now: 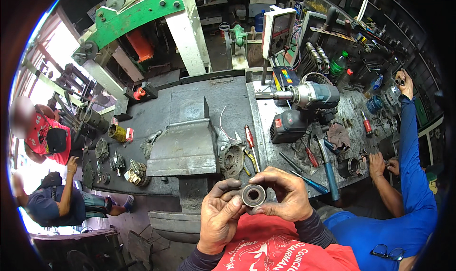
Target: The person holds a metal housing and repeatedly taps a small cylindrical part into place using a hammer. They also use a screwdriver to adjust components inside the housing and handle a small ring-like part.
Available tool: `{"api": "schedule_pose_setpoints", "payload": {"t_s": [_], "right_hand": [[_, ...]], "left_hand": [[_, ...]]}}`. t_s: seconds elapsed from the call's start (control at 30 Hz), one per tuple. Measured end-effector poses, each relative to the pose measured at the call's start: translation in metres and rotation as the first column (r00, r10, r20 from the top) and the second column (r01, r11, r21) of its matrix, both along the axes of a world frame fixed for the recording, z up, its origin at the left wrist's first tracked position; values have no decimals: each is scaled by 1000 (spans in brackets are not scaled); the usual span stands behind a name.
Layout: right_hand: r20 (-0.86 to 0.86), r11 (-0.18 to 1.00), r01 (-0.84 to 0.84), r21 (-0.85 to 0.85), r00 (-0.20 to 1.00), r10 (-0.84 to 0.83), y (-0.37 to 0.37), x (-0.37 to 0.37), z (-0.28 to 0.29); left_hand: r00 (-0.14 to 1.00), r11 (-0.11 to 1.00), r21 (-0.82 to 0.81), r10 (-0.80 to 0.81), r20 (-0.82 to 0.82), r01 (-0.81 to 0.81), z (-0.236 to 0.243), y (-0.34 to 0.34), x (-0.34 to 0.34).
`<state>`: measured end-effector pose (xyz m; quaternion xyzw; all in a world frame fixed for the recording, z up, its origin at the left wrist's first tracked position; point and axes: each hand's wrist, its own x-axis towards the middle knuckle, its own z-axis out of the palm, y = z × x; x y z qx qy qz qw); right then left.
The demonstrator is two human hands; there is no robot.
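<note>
In front of my red shirt I hold a ring-shaped metal bearing (245,196) with its round face and dark centre hole turned up toward me. My left hand (221,216) is closed on its left side, thumb near the rim. From the right, my right hand (289,197) pinches the same bearing between thumb and fingers. Just beyond my hands lie an alternator end housing (231,160), pliers (248,158) with yellow handles and a red-handled screwdriver (250,137). A large bench vise (183,150) stands left of them.
On the right bench are a cordless impact wrench (317,96), a blue-handled tool (331,173) and a green bottle (338,64). A co-worker in blue (380,230) works close at my right. Alternator parts (137,174) lie left of the vise. A green-topped press frame (137,21) stands behind.
</note>
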<state>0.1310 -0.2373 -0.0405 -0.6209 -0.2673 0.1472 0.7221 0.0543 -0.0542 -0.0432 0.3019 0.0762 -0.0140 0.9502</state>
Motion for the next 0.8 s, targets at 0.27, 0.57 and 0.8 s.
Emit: {"api": "schedule_pose_setpoints", "payload": {"t_s": [0.27,0.57,0.8], "right_hand": [[-16,1000,8,18,1000,-8,2,-1,0],[-17,1000,16,24,1000,-16,3,0,-3],[-36,1000,21,15,999,-20,4,0,-2]], "left_hand": [[1000,1000,12,-2,-20,2,-1,1,0],[1000,1000,11,-15,-22,15,-2,2,1],[1000,1000,7,-16,-13,16,-2,3,3]]}}
